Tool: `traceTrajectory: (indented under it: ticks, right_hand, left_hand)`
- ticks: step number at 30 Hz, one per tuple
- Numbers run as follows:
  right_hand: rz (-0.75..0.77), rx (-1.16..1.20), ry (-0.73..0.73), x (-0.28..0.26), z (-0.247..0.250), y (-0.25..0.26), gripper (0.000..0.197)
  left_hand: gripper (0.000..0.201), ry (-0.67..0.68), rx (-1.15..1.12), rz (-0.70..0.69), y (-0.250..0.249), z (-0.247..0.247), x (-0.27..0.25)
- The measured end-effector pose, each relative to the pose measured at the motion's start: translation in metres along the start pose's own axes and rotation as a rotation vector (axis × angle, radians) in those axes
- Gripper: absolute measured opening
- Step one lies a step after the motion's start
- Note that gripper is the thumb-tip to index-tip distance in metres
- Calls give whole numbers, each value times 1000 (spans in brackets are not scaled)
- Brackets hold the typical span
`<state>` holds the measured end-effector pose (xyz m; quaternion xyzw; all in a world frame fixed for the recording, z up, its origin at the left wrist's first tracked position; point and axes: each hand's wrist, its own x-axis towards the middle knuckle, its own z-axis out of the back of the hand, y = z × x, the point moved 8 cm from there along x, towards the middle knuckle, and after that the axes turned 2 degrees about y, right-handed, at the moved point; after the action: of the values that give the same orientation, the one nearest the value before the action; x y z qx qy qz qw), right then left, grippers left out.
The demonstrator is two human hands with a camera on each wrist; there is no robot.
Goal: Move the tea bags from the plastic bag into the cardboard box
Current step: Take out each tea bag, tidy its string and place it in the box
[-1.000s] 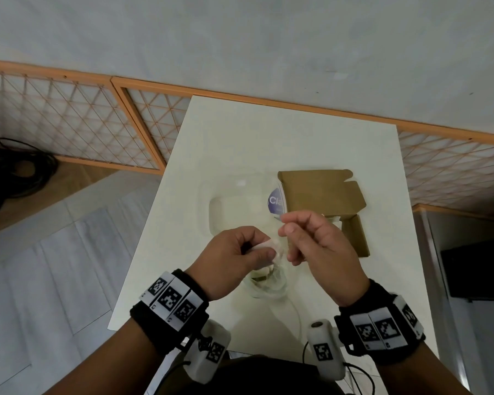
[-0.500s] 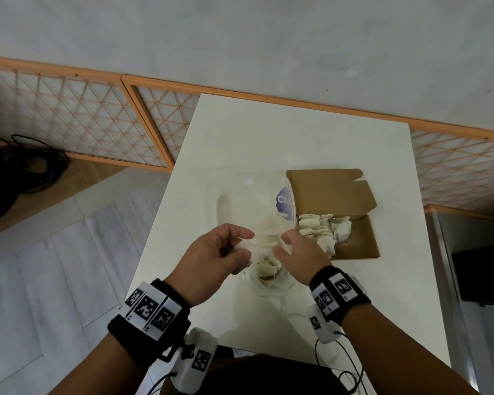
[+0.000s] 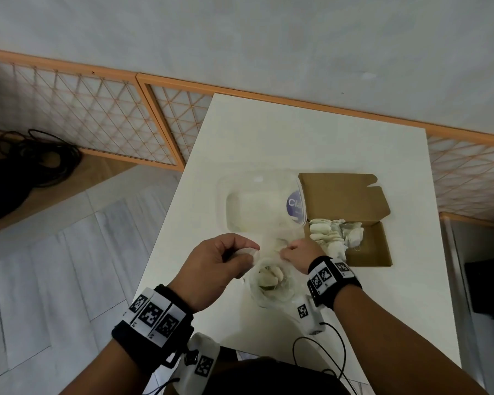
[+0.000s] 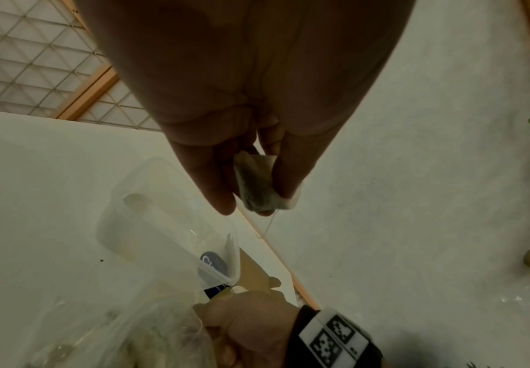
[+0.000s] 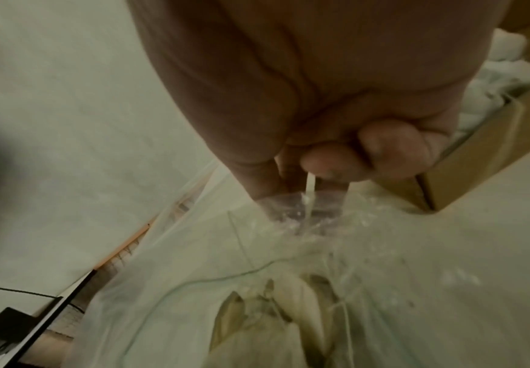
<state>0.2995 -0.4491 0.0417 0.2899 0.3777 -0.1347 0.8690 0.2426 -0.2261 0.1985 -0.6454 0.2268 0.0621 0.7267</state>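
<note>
Your left hand [image 4: 244,139] pinches one tea bag [image 4: 259,185] between thumb and fingers, just above the bag [image 3: 271,283] that holds more tea bags on the desk [image 3: 311,132]. Your right hand [image 3: 297,252] has its fingers curled on the bag's rim, just beside the open box [image 3: 374,252], where a heap of tea bags lies next to a clear tub [image 3: 257,203].
</note>
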Motion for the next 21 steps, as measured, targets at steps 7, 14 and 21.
traceTrajectory:
  ticks: [7,14,21]
  right_hand:
    - [138,163,-103,-25,26,3,25]
    - [185,266,-97,-37,33,7,27]
    - [175,65,167,-22,-10,21,54]
  left_hand:
    - [6,-28,3,-25,-5,7,6]
    - [12,-47,-7,-44,-8,10,9]
    - [13,-48,-31,-36,-11,11,4]
